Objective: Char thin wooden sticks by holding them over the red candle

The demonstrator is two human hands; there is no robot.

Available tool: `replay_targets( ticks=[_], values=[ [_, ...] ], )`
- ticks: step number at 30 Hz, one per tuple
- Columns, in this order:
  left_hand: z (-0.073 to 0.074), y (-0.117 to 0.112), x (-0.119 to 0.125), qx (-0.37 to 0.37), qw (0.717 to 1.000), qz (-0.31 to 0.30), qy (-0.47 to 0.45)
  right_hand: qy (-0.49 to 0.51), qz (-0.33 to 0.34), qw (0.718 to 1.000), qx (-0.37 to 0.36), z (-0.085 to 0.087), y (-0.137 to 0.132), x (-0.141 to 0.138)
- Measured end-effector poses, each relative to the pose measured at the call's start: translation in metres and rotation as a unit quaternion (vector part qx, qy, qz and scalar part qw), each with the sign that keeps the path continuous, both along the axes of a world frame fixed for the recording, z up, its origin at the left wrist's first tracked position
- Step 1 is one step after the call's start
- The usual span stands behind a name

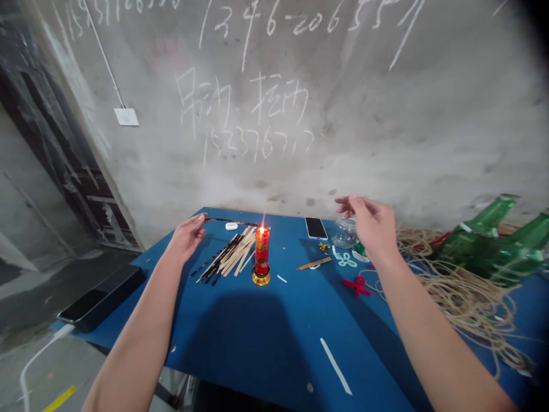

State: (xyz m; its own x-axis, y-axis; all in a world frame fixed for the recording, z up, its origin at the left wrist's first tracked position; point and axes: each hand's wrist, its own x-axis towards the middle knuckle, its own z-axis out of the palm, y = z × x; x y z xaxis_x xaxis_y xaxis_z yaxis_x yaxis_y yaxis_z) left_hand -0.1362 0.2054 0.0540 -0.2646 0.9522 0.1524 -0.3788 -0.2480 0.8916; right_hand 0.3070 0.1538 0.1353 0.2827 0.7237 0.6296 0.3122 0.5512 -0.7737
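**Left hand (186, 237) pinches dark stick (231, 221), far end at candle (262, 250) flame (261, 229)**

Stick's long axis runs almost level, left to right across the view, from the left hand's fingertips to the flame. Far end sits right at the flame, touching or just beside it; can't tell which from this angle. Grip: thumb and fingers pressed together on the near end of the stick. Candle is in a red glass on a gold base, on the blue table (253, 337).

Left hand is clearly the nearer one to the candle. Right hand (373, 224) is well off to the right, fingers loosely spread, nothing visible in them. It hangs over a clear glass jar (343, 232), but contact can't be confirmed.

Around the candle: a pile of dark and pale sticks (227, 256) lies just left of it, below the held stick. A phone (316, 228) sits beside the jar, a wooden strip (314, 263) lies in front, and a red knot (355, 286) is nearby. Coiled tan cord (463, 297) and green bottles (484, 246) are at far right.
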Motion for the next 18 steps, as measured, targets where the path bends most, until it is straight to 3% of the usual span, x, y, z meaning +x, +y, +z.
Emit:
replay_targets(
  ticks=[18],
  values=[
    [0.0027,-0.0018,0.002,0.002,1.0,0.001,0.003,-0.009,-0.006,1.0,-0.006,0.0017,-0.0017,0.0002]
  ],
)
